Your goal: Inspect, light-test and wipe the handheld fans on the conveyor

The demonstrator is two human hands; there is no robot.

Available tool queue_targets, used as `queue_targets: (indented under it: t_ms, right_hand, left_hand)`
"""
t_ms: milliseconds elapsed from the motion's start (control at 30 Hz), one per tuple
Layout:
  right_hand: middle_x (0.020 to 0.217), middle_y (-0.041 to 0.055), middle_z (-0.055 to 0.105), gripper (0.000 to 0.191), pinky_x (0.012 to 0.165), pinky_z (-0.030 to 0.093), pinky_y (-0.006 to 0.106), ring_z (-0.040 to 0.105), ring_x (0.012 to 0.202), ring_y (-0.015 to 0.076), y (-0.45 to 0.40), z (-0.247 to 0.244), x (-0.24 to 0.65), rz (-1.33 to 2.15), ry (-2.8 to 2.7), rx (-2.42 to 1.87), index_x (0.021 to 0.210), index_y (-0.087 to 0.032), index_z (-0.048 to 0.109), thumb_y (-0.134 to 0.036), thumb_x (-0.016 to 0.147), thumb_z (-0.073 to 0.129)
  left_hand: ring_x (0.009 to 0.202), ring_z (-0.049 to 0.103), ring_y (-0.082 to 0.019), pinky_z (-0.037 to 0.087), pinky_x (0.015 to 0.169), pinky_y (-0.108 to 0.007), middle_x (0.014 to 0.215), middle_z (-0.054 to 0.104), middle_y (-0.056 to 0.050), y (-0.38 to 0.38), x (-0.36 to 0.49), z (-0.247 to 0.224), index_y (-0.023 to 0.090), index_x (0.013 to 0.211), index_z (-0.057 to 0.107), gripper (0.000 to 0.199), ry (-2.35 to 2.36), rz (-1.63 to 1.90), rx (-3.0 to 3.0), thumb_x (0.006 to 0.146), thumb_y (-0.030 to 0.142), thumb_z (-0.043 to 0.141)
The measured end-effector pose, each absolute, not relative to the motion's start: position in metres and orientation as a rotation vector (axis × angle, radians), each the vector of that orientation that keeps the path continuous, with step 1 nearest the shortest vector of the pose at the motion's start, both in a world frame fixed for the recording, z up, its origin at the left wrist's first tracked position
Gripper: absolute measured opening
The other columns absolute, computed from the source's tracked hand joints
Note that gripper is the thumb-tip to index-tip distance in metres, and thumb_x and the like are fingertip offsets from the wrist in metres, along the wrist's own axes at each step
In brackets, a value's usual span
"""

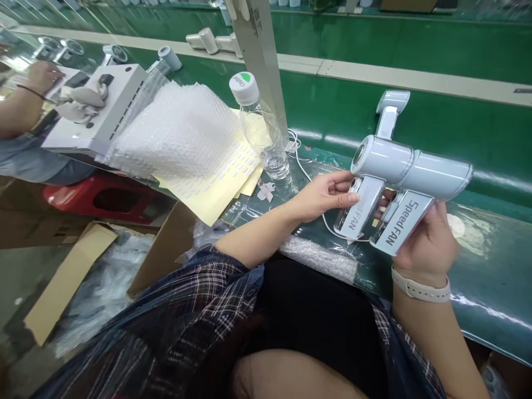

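Two pale blue handheld fans lettered "Speed FAN" are held side by side above the bench edge. My left hand (328,195) grips the handle of the left fan (376,159), thumb on its lettered side. Around the handle of the right fan (440,174) my right hand (432,241) is closed, its palm behind the grip and some fingertips showing between the two handles. The barrels touch or overlap in view. Just beyond them a third pale blue fan (387,119) lies on the green belt. A white cable (305,166) runs on the bench below the handles.
Left of my hands stand a water bottle (266,138), yellow label sheets (220,191) and bubble wrap (178,127). A metal post (260,55) rises behind the bottle. Farther left, a co-worker's hand (44,77) is near a white box (120,105). An open carton (166,249) is below.
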State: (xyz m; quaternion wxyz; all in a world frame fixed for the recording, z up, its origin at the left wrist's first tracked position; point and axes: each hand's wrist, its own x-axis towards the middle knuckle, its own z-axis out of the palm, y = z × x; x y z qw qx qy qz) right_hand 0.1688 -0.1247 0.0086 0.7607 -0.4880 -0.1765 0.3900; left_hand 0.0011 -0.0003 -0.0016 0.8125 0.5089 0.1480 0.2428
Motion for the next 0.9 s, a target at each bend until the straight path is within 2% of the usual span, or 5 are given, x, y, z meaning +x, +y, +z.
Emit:
queue_targets:
  t_ms: [233, 400, 567, 667, 900]
  right_hand:
    - [0.088, 0.0093, 0.082, 0.024, 0.054, 0.065, 0.038, 0.078, 0.069, 0.0267, -0.125, 0.008, 0.167, 0.863, -0.340, -1.164, 0.099, -0.022, 0.081, -0.037, 0.085, 0.068]
    - [0.097, 0.0074, 0.083, 0.026, 0.093, 0.067, 0.061, 0.081, 0.098, 0.0362, -0.130, 0.001, 0.167, 0.781, -0.584, -1.099, 0.101, -0.026, 0.078, -0.041, 0.079, 0.078]
    - [0.124, 0.0075, 0.083, 0.063, 0.130, 0.040, 0.067, 0.067, 0.140, 0.0376, -0.135, 0.001, 0.169, 0.615, -0.976, -1.121, 0.116, -0.028, 0.072, -0.019, 0.060, 0.101]
    - [0.131, 0.0069, 0.081, 0.057, 0.134, 0.032, 0.070, 0.060, 0.149, 0.0367, -0.137, 0.006, 0.172, 0.572, -1.110, -1.107, 0.115, -0.031, 0.071, -0.026, 0.067, 0.102]
    - [0.137, 0.0058, 0.078, 0.055, 0.134, 0.029, 0.074, 0.060, 0.148, 0.0401, -0.140, 0.005, 0.180, 0.457, -1.236, -1.096, 0.116, -0.035, 0.073, -0.042, 0.069, 0.102]
  left_hand:
    - [0.108, 0.077, -0.023, 0.059, 0.099, -0.037, 0.114, 0.081, -0.012, 0.002, 0.001, -0.001, 0.015, 0.127, 0.074, 0.069, 0.313, 0.505, 1.134, 0.072, 0.048, 0.099]
    - [0.109, 0.076, -0.025, 0.059, 0.102, -0.040, 0.114, 0.081, -0.012, 0.005, -0.001, -0.002, 0.015, 0.118, 0.077, 0.054, 0.345, 0.571, 1.316, 0.074, 0.039, 0.096]
    - [0.140, 0.068, -0.031, 0.043, 0.129, -0.052, 0.129, 0.082, -0.011, 0.009, -0.002, -0.004, 0.022, 0.112, 0.083, 0.034, 0.257, 0.707, 1.628, 0.082, 0.036, 0.090]
    - [0.153, 0.059, -0.028, 0.031, 0.138, -0.056, 0.140, 0.079, -0.007, 0.011, -0.002, -0.005, 0.031, 0.121, 0.083, 0.027, 0.158, 0.856, 1.785, 0.095, 0.036, 0.081]
    - [0.155, 0.057, -0.029, 0.034, 0.136, -0.061, 0.139, 0.079, -0.005, 0.013, 0.000, -0.011, 0.036, 0.123, 0.083, 0.025, 0.055, 0.970, 1.943, 0.101, 0.044, 0.073]
